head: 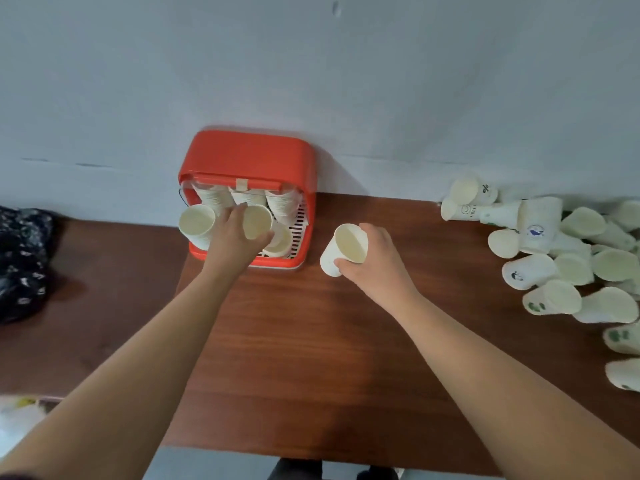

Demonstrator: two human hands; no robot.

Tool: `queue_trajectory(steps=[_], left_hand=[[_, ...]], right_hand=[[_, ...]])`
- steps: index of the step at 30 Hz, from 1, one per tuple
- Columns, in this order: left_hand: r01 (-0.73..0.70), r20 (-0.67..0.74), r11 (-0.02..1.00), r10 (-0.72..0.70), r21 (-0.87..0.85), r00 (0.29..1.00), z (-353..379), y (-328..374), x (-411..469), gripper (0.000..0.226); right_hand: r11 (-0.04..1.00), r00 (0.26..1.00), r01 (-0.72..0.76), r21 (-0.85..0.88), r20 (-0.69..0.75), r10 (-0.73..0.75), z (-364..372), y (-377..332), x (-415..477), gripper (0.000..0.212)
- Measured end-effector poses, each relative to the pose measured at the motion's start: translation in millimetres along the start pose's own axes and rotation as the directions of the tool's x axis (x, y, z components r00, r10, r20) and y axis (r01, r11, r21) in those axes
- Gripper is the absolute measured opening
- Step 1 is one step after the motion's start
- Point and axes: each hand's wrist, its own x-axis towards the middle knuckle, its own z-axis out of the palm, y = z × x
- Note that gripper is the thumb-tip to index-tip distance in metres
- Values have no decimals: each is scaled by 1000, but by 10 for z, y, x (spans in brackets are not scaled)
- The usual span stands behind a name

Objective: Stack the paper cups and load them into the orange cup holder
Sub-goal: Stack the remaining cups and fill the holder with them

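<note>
The orange cup holder (247, 157) stands against the wall (311, 81). At its open front the left hand (235, 237) curls fingers and thumb round a cup stack (257, 221). Just to the right, the right hand (374, 258) grips a single paper cup (330, 259). Bare table (311, 341) lies between the forearms. Loose cups (554, 265) crowd the table well right of the right hand.

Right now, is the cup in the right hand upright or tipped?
Tipped. The cup in the right hand is slanted, its open mouth facing up toward the camera.
</note>
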Motion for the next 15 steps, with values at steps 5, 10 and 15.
queue_trajectory(steps=[5, 10, 15], left_hand=[[-88, 154, 992, 74, 86, 985, 254, -119, 234, 74], [-227, 254, 963, 185, 144, 949, 479, -378, 310, 80], [-158, 337, 987, 153, -13, 929, 385, -512, 403, 85]], right_hand=[[998, 998, -65, -17, -28, 64, 147, -69, 157, 78], [995, 995, -101, 3, -22, 101, 340, -166, 255, 78], [997, 999, -42, 71, -30, 44, 566, -393, 390, 82]])
